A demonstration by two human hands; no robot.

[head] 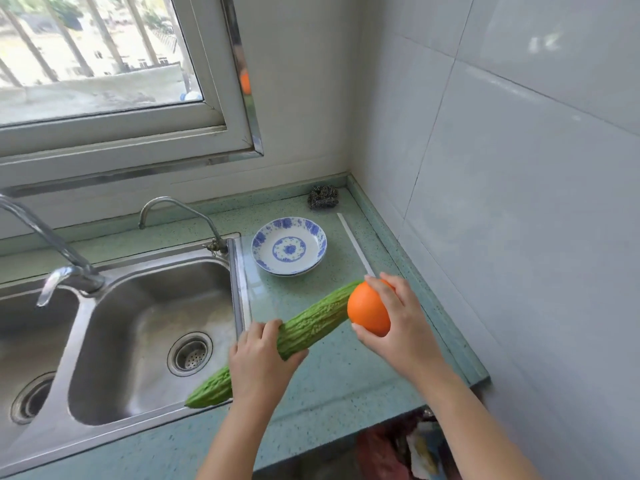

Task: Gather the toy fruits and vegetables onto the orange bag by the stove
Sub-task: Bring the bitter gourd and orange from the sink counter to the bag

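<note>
A long bumpy green toy bitter gourd (311,323) lies slantwise above the green counter, its lower tip over the sink's edge. My left hand (261,367) grips it round the middle. A round toy orange (367,310) is held above the counter near the gourd's upper end, with my right hand (403,327) wrapped round its right side. The orange bag and the stove are out of view.
A blue-and-white patterned plate (289,245) sits on the counter (346,372) behind the hands, with a metal scourer (322,196) in the back corner. A double steel sink (145,327) with two taps fills the left. Tiled wall closes off the right; a window is above.
</note>
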